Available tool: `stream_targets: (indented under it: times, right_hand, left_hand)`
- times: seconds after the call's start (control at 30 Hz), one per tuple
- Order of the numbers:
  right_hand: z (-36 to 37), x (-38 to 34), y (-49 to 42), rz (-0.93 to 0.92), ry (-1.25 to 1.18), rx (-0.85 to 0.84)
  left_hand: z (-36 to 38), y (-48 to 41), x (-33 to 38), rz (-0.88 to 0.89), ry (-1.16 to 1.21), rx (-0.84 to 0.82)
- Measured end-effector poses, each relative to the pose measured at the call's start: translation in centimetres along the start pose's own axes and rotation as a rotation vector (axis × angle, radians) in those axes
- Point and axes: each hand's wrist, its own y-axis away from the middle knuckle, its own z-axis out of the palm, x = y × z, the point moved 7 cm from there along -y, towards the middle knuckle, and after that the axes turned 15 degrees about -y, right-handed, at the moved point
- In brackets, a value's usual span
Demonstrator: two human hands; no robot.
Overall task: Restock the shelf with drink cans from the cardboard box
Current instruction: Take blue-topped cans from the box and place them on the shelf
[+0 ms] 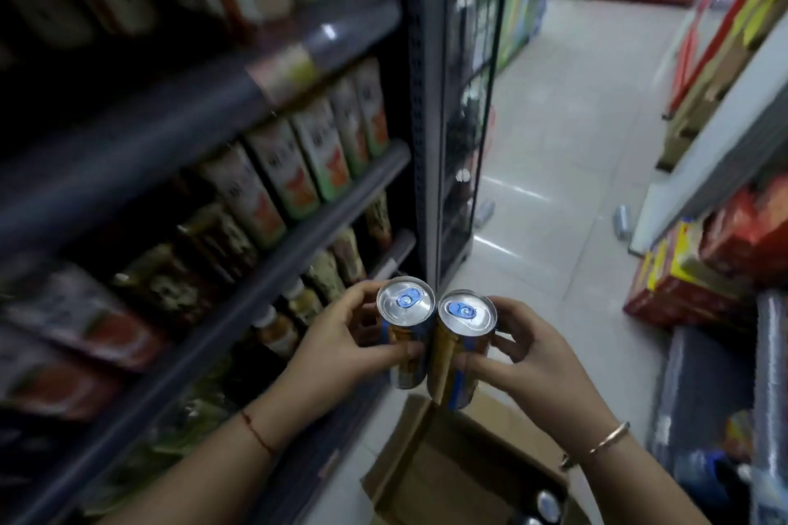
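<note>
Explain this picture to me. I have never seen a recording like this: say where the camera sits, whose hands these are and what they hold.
There is no machine here. A person wears one camera on the head, and it looks forward and down, so you see their own arms. The left hand grips the left can and the right hand grips the right can. The two are held side by side, tops up. Below them an open box stands on the floor, with more can tops showing in its corner. On the left is the shelf, stocked with cartons. Much of it is blurred.
</note>
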Motion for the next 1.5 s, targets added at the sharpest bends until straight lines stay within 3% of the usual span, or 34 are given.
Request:
stream_targets:
  times: [0.27,0.47,0.9,1.1,1.27,1.5]
  right_hand:
    - [6.4,-23.4,-2.0,-0.202,-0.072,-0.27]
    - [13.7,-32.0,-4.4,-0.337,-0.052,-0.413]
    - [33.9,-30.4,-12.1,-0.355,-0.045,-0.63]
    - [38.7,-30.5,-14.1,-0.412,0.011,-0.672]
    - [41.5,-30.3,-15.1,-0.47,0.026,-0.664]
    - [43.4,-29.4,-15.4,-0.506,0.086,-0.678]
  left_hand:
    - [-14.2,4.2,17.5,0.102,0.0,0.336]
    - [-23.1,6.2,22.2,0.114,-0.032,0.606]
    - [-36.4,7.9,13.1,-0.221,-0.059,1.036]
    - [-39.0,7.1,11.5,-0.15,-0.092,1.135]
    - [-40.5,6.7,9.6,-0.198,-0.075,1.255]
    - [-41.1,6.7,8.4,-0.19,-0.024,1.284]
